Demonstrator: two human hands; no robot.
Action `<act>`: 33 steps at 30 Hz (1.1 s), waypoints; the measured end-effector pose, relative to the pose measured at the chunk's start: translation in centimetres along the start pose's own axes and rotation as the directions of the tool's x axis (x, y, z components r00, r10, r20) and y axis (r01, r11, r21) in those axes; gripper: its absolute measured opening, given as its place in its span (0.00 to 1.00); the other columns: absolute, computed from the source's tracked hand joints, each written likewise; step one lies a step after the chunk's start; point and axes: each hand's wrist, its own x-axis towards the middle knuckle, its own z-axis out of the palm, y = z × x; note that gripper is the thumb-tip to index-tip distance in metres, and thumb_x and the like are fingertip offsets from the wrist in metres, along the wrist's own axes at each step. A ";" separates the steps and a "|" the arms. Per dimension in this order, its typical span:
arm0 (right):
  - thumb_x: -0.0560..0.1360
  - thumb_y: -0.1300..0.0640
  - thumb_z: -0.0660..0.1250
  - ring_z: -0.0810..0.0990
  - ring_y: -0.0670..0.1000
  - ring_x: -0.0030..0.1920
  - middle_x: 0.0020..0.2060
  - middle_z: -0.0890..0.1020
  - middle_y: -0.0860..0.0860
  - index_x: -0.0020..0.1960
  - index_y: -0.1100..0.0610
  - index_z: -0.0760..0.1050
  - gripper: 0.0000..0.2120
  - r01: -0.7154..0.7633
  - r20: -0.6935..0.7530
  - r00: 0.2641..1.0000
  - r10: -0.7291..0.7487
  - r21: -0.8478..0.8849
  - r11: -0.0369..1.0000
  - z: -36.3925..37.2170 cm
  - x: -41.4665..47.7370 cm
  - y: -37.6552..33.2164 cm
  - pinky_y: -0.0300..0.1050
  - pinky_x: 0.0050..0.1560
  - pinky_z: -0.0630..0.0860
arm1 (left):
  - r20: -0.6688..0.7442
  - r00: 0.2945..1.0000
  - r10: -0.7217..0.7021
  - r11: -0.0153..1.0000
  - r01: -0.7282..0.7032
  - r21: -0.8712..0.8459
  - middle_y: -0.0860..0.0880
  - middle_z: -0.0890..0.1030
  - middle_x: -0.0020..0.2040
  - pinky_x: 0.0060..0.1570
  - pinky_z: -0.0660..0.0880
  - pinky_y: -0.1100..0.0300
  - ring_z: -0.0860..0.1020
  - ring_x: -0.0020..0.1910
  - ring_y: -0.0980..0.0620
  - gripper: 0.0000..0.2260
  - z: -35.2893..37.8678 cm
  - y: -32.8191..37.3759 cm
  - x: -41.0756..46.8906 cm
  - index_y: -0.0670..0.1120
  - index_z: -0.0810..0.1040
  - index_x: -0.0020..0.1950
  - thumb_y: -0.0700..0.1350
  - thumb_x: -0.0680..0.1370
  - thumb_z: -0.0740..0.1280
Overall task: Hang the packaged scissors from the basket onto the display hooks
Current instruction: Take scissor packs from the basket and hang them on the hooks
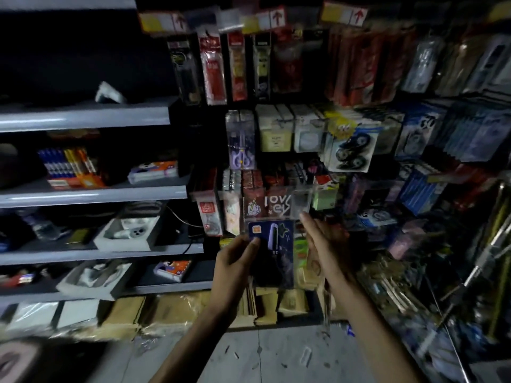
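Observation:
My left hand [235,261] grips a dark blue scissors package [272,250] by its left edge, thumb on the front, holding it up before the display wall. My right hand [322,244] is beside the package's right edge with fingers straight, pointing up toward the clear top flap. Another package of purple-handled scissors [241,142] hangs on a hook higher up. The basket is not in view.
The hook wall [345,128] is packed with hanging stationery packs, with yellow price tags [163,22] above. Grey shelves [91,189] at the left carry boxes and small goods. Brown wrapped bundles [166,313] lie on the floor along the shelf base.

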 end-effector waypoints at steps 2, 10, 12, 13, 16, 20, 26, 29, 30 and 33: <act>0.79 0.42 0.69 0.77 0.57 0.36 0.34 0.81 0.57 0.41 0.58 0.82 0.20 0.054 0.075 0.996 -0.057 0.052 0.997 0.4 1.3 -0.8 0.42 0.39 0.69 | -0.013 1.000 0.007 1.000 -0.007 0.003 0.47 0.87 0.50 0.45 0.83 0.60 0.86 0.50 0.51 0.09 0.0 0.2 0.7 0.42 0.82 0.54 0.44 0.85 0.64; 0.79 0.53 0.72 0.81 0.52 0.39 0.40 0.84 0.58 0.46 0.56 0.85 0.07 0.164 0.127 0.977 -0.171 0.062 0.985 3.9 7.7 -0.9 0.38 0.40 0.73 | 0.003 0.999 0.034 0.999 -0.034 0.033 0.50 0.87 0.56 0.58 0.80 0.49 0.86 0.56 0.50 0.14 -2.3 0.3 6.8 0.52 0.81 0.63 0.56 0.81 0.67; 0.79 0.55 0.71 0.79 0.46 0.38 0.38 0.83 0.56 0.46 0.57 0.84 0.07 0.184 0.136 0.972 -0.191 0.067 0.981 4.9 9.5 -0.4 0.35 0.39 0.72 | -0.029 0.996 0.089 0.995 -0.087 0.053 0.51 0.86 0.59 0.61 0.80 0.49 0.85 0.59 0.51 0.16 -3.4 0.7 9.6 0.54 0.79 0.66 0.58 0.80 0.70; 0.79 0.55 0.71 0.79 0.43 0.37 0.35 0.83 0.51 0.47 0.56 0.84 0.06 0.178 0.137 0.973 -0.186 0.068 0.982 5.6 10.5 -0.2 0.33 0.39 0.72 | -0.046 0.992 0.119 0.991 -0.116 0.062 0.51 0.86 0.59 0.61 0.80 0.49 0.84 0.59 0.51 0.16 -3.9 0.9 11.1 0.53 0.79 0.66 0.57 0.80 0.71; 0.80 0.55 0.71 0.74 0.39 0.28 0.26 0.77 0.40 0.49 0.56 0.84 0.06 0.139 0.134 0.980 -0.148 0.075 0.987 7.4 13.3 0.8 0.32 0.33 0.68 | -0.068 0.979 0.193 0.981 -0.190 0.048 0.49 0.87 0.51 0.53 0.82 0.56 0.86 0.52 0.52 0.11 -4.9 2.0 15.2 0.42 0.81 0.60 0.46 0.82 0.70; 0.79 0.54 0.72 0.78 0.45 0.32 0.33 0.83 0.48 0.50 0.49 0.84 0.02 0.159 0.096 0.982 -0.163 0.046 0.986 9.7 16.5 1.2 0.34 0.33 0.72 | -0.068 0.968 0.240 0.970 -0.237 0.048 0.49 0.85 0.42 0.42 0.79 0.66 0.84 0.42 0.57 0.08 -6.0 2.2 19.6 0.34 0.80 0.54 0.39 0.82 0.69; 0.78 0.53 0.72 0.69 0.48 0.26 0.26 0.74 0.48 0.49 0.50 0.84 0.02 0.151 0.022 0.988 -0.151 0.025 0.988 11.7 20.1 3.1 0.40 0.28 0.66 | -0.082 0.963 0.256 0.963 -0.247 0.108 0.47 0.87 0.44 0.43 0.80 0.62 0.84 0.43 0.55 0.06 -7.2 1.9 24.6 0.38 0.82 0.56 0.40 0.82 0.70; 0.78 0.53 0.73 0.72 0.42 0.26 0.25 0.76 0.40 0.51 0.51 0.84 0.04 0.149 -0.066 0.987 -0.148 0.020 0.989 11.6 21.3 4.1 0.38 0.30 0.68 | -0.084 0.951 0.298 0.949 -0.285 0.133 0.46 0.87 0.49 0.46 0.81 0.58 0.85 0.46 0.51 0.08 -7.6 2.8 26.8 0.43 0.81 0.60 0.42 0.82 0.71; 0.78 0.53 0.73 0.73 0.42 0.26 0.26 0.77 0.40 0.51 0.52 0.84 0.05 0.145 -0.092 0.985 -0.143 0.016 0.989 11.7 21.7 4.3 0.38 0.30 0.69 | -0.084 0.948 0.306 0.946 -0.293 0.140 0.46 0.86 0.50 0.46 0.81 0.57 0.85 0.48 0.49 0.09 -7.7 3.2 27.7 0.44 0.80 0.62 0.43 0.82 0.71; 0.78 0.54 0.73 0.72 0.43 0.26 0.25 0.78 0.42 0.51 0.51 0.84 0.04 0.129 -0.129 0.984 -0.126 0.015 0.992 12.0 22.9 5.0 0.38 0.29 0.69 | -0.087 0.946 0.312 0.942 -0.296 0.160 0.47 0.86 0.52 0.47 0.82 0.60 0.86 0.50 0.50 0.12 -7.6 4.4 30.1 0.44 0.79 0.65 0.44 0.82 0.71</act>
